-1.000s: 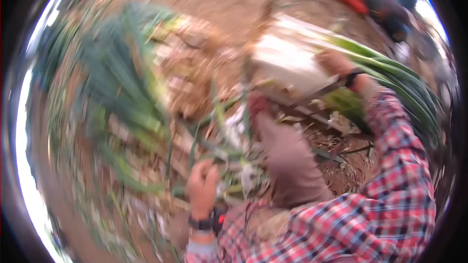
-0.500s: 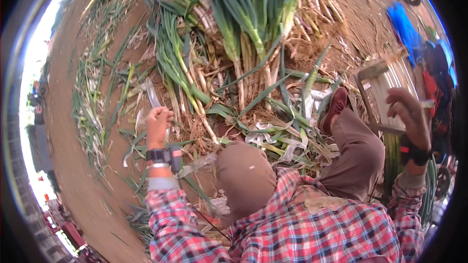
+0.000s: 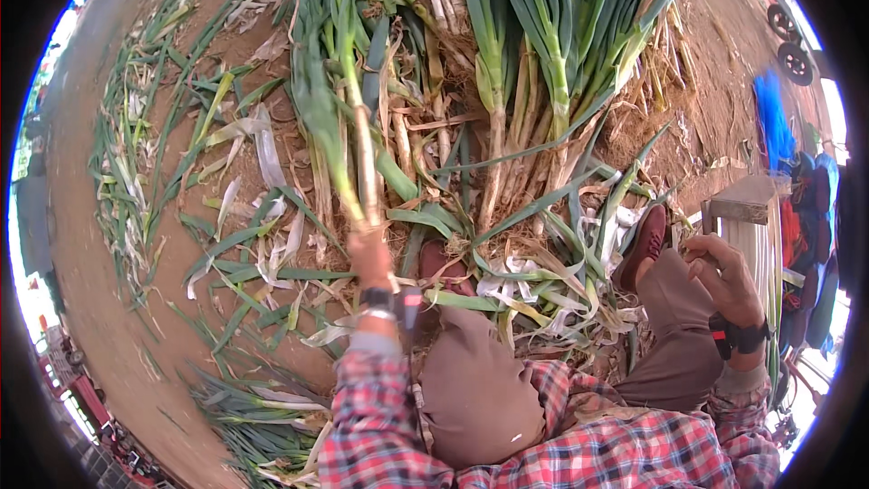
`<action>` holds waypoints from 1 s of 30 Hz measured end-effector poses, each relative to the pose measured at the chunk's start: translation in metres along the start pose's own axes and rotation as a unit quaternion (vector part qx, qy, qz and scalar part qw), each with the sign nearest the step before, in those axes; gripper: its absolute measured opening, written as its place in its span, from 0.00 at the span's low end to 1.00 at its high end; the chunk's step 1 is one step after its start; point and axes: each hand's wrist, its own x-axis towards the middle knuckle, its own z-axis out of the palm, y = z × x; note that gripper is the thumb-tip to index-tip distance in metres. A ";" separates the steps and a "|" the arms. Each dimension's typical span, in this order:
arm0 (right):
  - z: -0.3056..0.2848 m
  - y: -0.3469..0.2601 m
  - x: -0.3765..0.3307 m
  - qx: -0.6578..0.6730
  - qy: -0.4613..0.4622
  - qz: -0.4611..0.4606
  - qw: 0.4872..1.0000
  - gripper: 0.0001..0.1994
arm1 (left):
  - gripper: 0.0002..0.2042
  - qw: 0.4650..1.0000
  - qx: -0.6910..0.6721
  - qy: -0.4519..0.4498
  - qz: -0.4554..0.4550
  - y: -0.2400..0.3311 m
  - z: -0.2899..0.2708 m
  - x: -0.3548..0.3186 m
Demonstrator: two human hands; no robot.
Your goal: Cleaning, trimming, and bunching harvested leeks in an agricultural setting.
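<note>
My left hand point(image 3: 369, 258), blurred by motion, is closed round the lower end of a long green onion point(image 3: 364, 154) with a pale stalk and green leaves. The onion's top leans away from me, beside other onions on the ground. My right hand point(image 3: 727, 282) hovers above my right knee with its fingers loosely curled and a gap between thumb and forefinger. Nothing shows in it. A big upright bundle of green onions point(image 3: 552, 45) with dry roots stands in front of me. Peeled leaves and whitish skins point(image 3: 520, 285) lie around my shoes.
Leaf scraps point(image 3: 136, 163) strew the soil at the left. More green onions point(image 3: 258, 421) lie at the lower left. At the right are a low wooden stand point(image 3: 742, 199), a blue bag point(image 3: 772, 122) and black wheels point(image 3: 794, 63).
My left hand has moved right and now grips a green onion by its lower end. My right hand has come down and inward, over the knee. The view has shifted too.
</note>
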 end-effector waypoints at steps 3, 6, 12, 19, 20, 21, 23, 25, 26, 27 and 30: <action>-0.002 0.001 0.005 -0.001 0.005 0.024 1.000 0.14 | 0.12 0.994 0.008 0.032 0.102 0.056 -0.056 -0.014; 0.002 -0.005 0.005 -0.020 0.015 0.030 0.999 0.14 | 0.12 0.988 -0.033 0.023 0.148 0.083 -0.105 -0.027; 0.021 -0.026 0.015 -0.029 -0.009 -0.030 0.999 0.13 | 0.18 0.986 0.005 0.130 0.108 0.067 -0.114 0.028; 0.016 -0.016 0.020 -0.066 0.001 0.025 0.998 0.13 | 0.20 0.953 0.139 0.115 0.243 0.119 -0.031 0.084; 0.015 -0.018 0.021 -0.087 0.002 0.020 0.996 0.13 | 0.21 0.951 0.147 0.098 0.255 0.112 -0.026 0.099; 0.016 -0.015 0.023 -0.086 0.004 0.023 0.996 0.13 | 0.21 0.947 0.156 0.081 0.268 0.105 -0.022 0.112; 0.018 -0.010 0.026 -0.089 -0.002 0.041 0.995 0.13 | 0.22 0.972 0.161 0.019 0.168 0.082 -0.026 0.136; 0.020 -0.013 0.033 -0.092 -0.020 0.037 0.995 0.13 | 0.28 0.922 0.280 0.103 0.247 0.049 -0.039 0.150; 0.019 -0.012 0.037 -0.105 -0.028 0.042 0.993 0.13 | 0.37 0.936 0.296 0.087 0.170 0.049 -0.022 0.144; 0.015 -0.007 0.038 -0.112 -0.023 0.051 0.992 0.13 | 0.37 0.938 0.292 0.076 0.171 0.056 0.001 0.135; 0.012 0.000 0.040 -0.110 -0.010 0.063 0.992 0.12 | 0.50 0.925 0.376 0.048 0.043 0.080 0.024 0.118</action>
